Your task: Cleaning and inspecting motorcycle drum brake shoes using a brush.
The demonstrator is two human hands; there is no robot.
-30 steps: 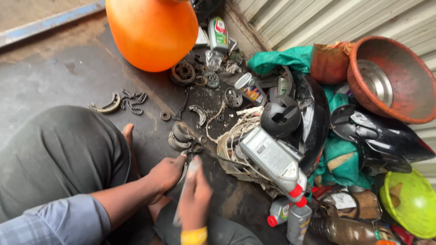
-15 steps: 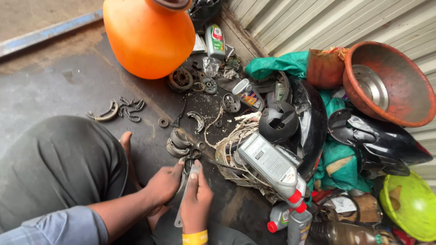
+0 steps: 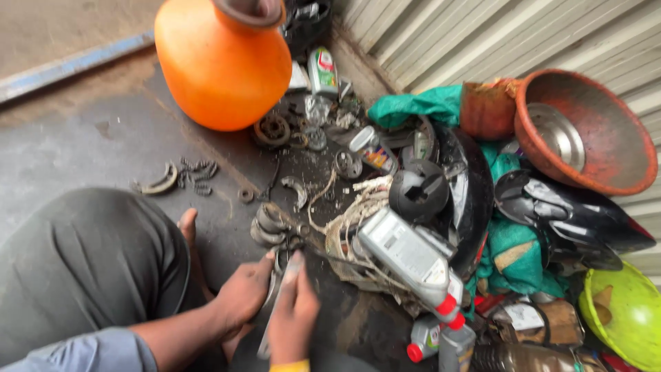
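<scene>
A person crouches on a grimy concrete floor point(image 3: 89, 151), seen from above, one knee in grey trousers at the lower left. Both hands meet low in the frame. The left hand point(image 3: 242, 295) is closed around a long, flat, dull metal strip point(image 3: 284, 289), and the right hand point(image 3: 295, 318) is clamped on the same strip from the other side. The strip runs upward from between the hands, its top end close to a cluster of curved metal parts point(image 3: 270, 226) on the floor.

Just right of the hands lie a tangle of pale cord point(image 3: 348, 220) and a grey oil bottle point(image 3: 411, 260) with a red cap, on its side. Beyond them are a black plastic cover point(image 3: 468, 200), a green cloth point(image 3: 413, 105), a rust-red bowl point(image 3: 606, 165) and a lime bowl point(image 3: 623, 313). An orange jug point(image 3: 220, 65) stands at the top.

The work looks to be at the handling stage: the strip is gripped firmly in both hands. Any further move would need a steady two-handed hold.
</scene>
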